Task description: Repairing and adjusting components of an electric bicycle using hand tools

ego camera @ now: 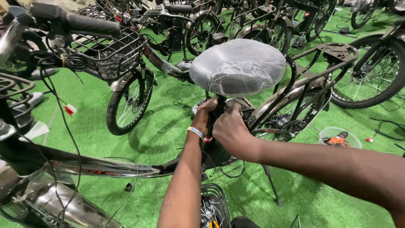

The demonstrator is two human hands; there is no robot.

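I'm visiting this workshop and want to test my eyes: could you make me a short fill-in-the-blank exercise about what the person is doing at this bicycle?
1. The bicycle saddle is wrapped in clear ____.
2. Both the left hand and the right hand grip the black post right ____ the saddle.
3. The floor is covered in artificial turf coloured ____.
4. The left wrist wears a ____.

Missing words: plastic; below; green; wristband
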